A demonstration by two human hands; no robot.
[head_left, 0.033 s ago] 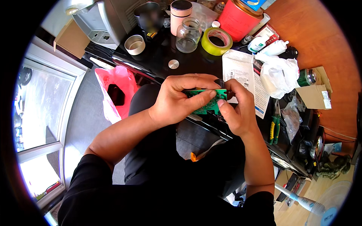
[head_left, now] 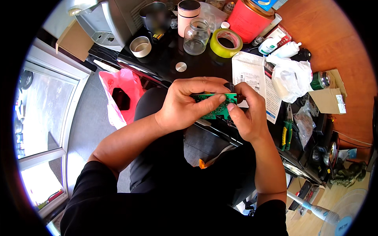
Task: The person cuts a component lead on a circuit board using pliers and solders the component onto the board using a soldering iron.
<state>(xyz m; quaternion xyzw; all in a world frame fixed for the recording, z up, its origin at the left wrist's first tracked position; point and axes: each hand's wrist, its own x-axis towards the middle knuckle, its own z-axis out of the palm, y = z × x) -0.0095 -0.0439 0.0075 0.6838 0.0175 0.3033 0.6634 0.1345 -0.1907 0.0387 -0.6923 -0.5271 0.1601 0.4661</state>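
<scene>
A green circuit board (head_left: 214, 113) is held up between my two hands, above my lap and in front of the black desk. My left hand (head_left: 185, 103) grips it from the left, thumb across its face and fingers behind the upper edge. At its right end my right hand (head_left: 249, 112) is closed on it, thumb pressed near the corner. A small black part (head_left: 229, 86) shows at the board's top edge by my fingertips; its kind I cannot make out. My fingers hide much of the board's rear side.
On the desk stand a glass jar (head_left: 197, 37), a yellow tape roll (head_left: 226, 42), a small metal bowl (head_left: 140, 47) and a red can (head_left: 250, 21). Papers (head_left: 249, 70), a white plastic bag (head_left: 291, 78) and green-yellow pliers (head_left: 287, 131) lie right. A pink bag (head_left: 130, 84) is left.
</scene>
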